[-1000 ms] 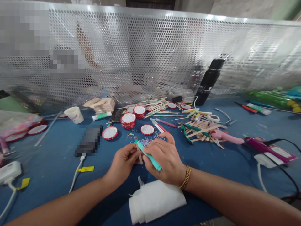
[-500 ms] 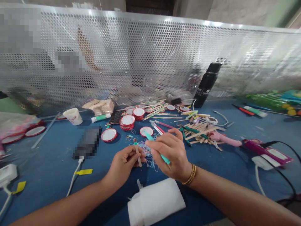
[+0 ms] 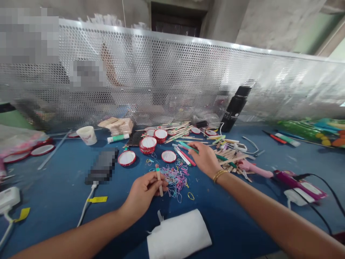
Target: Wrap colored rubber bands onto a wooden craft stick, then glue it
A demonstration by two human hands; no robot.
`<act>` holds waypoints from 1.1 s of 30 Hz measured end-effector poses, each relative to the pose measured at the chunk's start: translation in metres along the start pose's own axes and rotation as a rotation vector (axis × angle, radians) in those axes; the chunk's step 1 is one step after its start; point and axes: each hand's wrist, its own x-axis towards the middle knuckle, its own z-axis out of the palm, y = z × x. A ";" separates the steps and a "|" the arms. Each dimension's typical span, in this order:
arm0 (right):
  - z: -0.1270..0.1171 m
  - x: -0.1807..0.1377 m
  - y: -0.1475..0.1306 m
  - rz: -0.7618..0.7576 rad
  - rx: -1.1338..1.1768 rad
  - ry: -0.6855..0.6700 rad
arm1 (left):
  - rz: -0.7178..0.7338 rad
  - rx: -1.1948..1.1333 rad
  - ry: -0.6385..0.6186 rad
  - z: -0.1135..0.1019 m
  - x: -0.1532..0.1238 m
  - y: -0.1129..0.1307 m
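My left hand pinches a wooden craft stick upright between thumb and fingers. Its upper end carries a teal band and a reddish tip. To the right, my right hand reaches over the pens with its fingers round a teal marker; part of the marker is hidden under the fingers. White and red markers lie just left of that hand. A loose pile of small coloured rubber bands spreads beside my left fingers. A round red-rimmed tin sits behind the pile.
Nearest me lies a white folded cloth. A phone on a cable and a paper cup are leftward. Craft sticks, a pink tool and a black bottle stand right. A perforated metal panel borders the back.
My right hand has moved away from the craft stick, forward and right to the pens, taking the teal marker along. My left hand still pinches the stick. The view has tilted up slightly.
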 end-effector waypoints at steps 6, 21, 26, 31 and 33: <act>0.012 0.009 0.010 0.015 -0.236 0.013 | 0.014 -0.002 -0.014 -0.001 0.000 -0.001; 0.037 0.022 0.018 0.030 -0.496 -0.155 | 0.031 0.027 -0.038 -0.003 -0.001 -0.004; 0.041 0.024 0.016 0.027 -0.518 -0.177 | 0.030 0.019 -0.044 -0.003 -0.001 -0.004; 0.043 0.026 0.018 0.029 -0.535 -0.187 | 0.026 0.038 -0.039 -0.002 0.000 -0.002; 0.043 0.026 0.019 0.029 -0.539 -0.185 | 0.028 0.048 -0.042 -0.003 0.000 -0.003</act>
